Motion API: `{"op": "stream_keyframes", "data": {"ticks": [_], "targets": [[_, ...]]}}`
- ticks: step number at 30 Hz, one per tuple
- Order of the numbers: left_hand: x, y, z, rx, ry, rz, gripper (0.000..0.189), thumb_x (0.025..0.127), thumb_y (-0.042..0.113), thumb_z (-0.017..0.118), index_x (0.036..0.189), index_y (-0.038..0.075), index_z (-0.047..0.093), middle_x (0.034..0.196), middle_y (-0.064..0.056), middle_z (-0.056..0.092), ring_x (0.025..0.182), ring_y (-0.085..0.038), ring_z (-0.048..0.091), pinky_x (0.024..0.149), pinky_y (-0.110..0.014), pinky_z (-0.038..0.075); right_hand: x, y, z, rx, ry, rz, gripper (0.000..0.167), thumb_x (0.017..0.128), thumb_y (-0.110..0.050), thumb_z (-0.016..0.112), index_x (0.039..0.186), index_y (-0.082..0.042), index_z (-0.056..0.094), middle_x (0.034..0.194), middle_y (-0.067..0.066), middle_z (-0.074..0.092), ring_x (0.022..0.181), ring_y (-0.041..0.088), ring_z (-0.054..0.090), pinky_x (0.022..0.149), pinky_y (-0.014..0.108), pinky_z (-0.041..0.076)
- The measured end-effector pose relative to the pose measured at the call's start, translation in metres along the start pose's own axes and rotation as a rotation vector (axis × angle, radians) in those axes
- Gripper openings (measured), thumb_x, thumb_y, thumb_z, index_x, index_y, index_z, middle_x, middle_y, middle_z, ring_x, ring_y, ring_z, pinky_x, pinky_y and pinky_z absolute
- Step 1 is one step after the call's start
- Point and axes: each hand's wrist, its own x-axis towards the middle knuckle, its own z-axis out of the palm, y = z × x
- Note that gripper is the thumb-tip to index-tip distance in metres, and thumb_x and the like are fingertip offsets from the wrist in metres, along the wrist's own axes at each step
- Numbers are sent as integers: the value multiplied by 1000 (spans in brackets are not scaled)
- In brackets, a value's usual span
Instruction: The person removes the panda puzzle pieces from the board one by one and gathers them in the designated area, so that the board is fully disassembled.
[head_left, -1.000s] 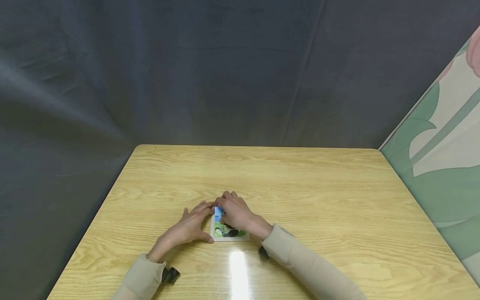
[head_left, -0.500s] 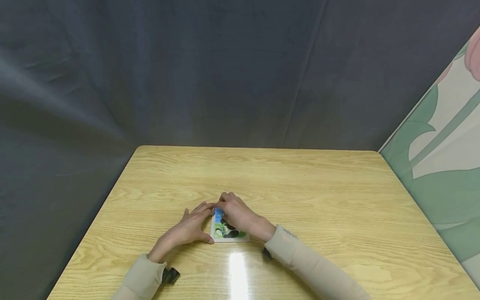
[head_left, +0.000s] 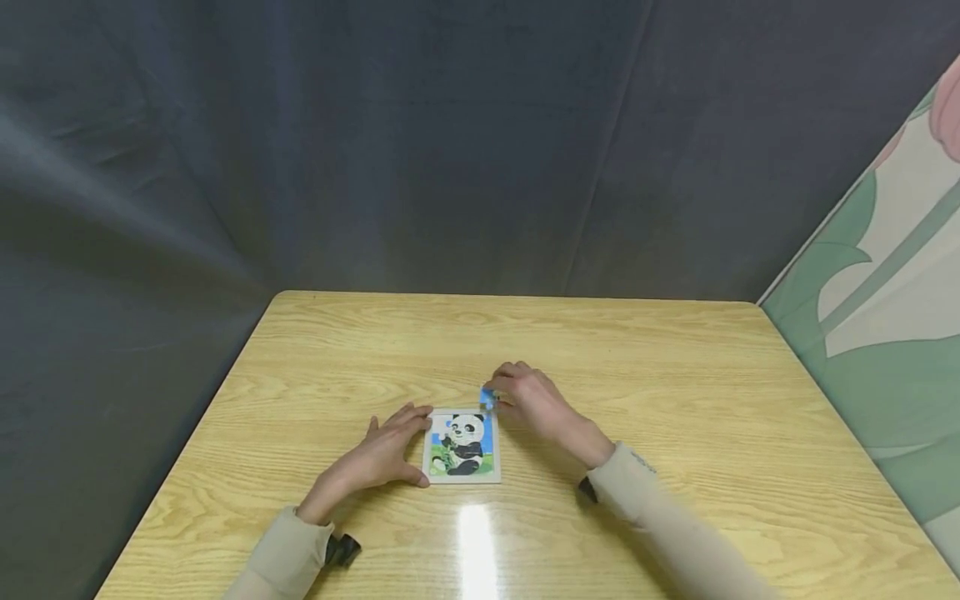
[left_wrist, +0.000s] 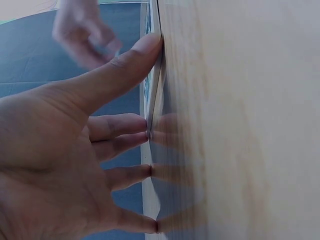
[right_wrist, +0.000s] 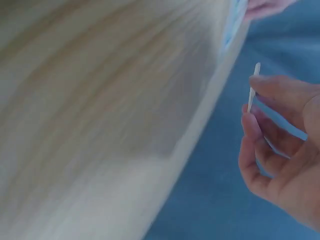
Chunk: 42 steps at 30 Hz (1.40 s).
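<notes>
A square panda jigsaw puzzle [head_left: 461,481] in a pale frame lies on the table in the head view. Its upper left corner shows a pale patch where the blue picture breaks off. My left hand [head_left: 382,450] rests along the frame's left side, thumb at the near corner and a fingertip at the far one; in the left wrist view its fingers [left_wrist: 127,176] reach out fairly straight to the tabletop. Just beyond the puzzle's far right corner, my right hand [head_left: 536,404] pinches a blue puzzle piece [head_left: 487,398] above the table. The right wrist view shows this thin piece [right_wrist: 254,85] edge-on between thumb and fingertips.
The wood-grain table [head_left: 360,333] extends around the puzzle on all sides. A dark curtain [head_left: 450,150] hangs behind its far edge, and a leaf-patterned cloth [head_left: 885,358] slopes along the right. Black wrist devices [head_left: 342,550] show beneath the sleeves.
My right hand has lifted off the puzzle's upper left and moved right and away with a blue piece, uncovering the panda picture. The left hand has stayed on the frame.
</notes>
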Motion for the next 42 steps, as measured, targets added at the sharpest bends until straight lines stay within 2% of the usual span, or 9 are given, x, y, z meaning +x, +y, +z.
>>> {"op": "stream_keyframes", "data": {"ticks": [3, 6, 10, 19, 29, 33, 37, 42], "targets": [[0, 0, 1, 0, -2, 2, 82, 64, 28, 88, 134, 2, 52, 153, -10, 34, 144, -35, 20, 101, -77, 7, -22, 23, -6, 47, -36, -5, 27, 77, -4, 79, 103, -2, 73, 100, 9, 67, 87, 21, 63, 71, 28, 54], [0, -1, 1, 1, -4, -4, 81, 64, 28, 88, 133, 2, 53, 153, -10, 34, 144, -35, 19, 101, -77, 6, -39, 37, -10, 52, -88, 9, 24, 77, -3, 78, 101, -1, 73, 98, 8, 66, 84, 20, 63, 69, 25, 54], [0, -1, 2, -5, 1, -12, 81, 64, 27, 88, 133, 3, 53, 153, -11, 34, 144, -35, 19, 101, -77, 5, -50, 46, -11, 39, -103, 7, 21, 78, -2, 77, 99, -2, 73, 98, 7, 66, 83, 18, 63, 67, 22, 53], [0, 0, 1, -9, -5, -8, 80, 65, 26, 87, 132, 2, 53, 154, -11, 33, 144, -36, 19, 100, -78, 5, -44, 48, -8, 5, -72, -74, 19, 76, 1, 78, 95, -4, 75, 96, 7, 68, 85, 20, 64, 71, 27, 55], [-2, 1, 1, -14, -5, -5, 79, 65, 25, 87, 132, 2, 53, 153, -12, 34, 143, -37, 20, 100, -78, 5, -33, 49, -1, -38, -68, -107, 19, 77, 2, 77, 95, -4, 76, 99, 9, 67, 85, 21, 65, 72, 28, 55], [-2, 1, 1, -13, -13, -8, 79, 66, 25, 87, 133, 2, 52, 154, -11, 33, 144, -36, 18, 100, -78, 5, -31, 40, 1, -12, -37, -94, 22, 77, 3, 77, 98, -3, 74, 102, 11, 63, 81, 19, 64, 68, 26, 55], [-2, 1, 2, -8, -19, -13, 79, 66, 25, 87, 134, 3, 52, 154, -10, 32, 144, -35, 18, 101, -78, 4, -26, 17, 4, 33, -18, -43, 23, 80, -2, 76, 103, -3, 73, 103, 9, 64, 85, 18, 64, 72, 29, 56], [-2, 1, 2, -7, -1, -9, 77, 65, 25, 87, 131, 2, 53, 153, -12, 34, 143, -37, 20, 100, -78, 6, -10, -14, 14, 109, -61, 9, 24, 83, -9, 75, 105, -2, 72, 101, 8, 64, 88, 19, 62, 73, 29, 55]]}}
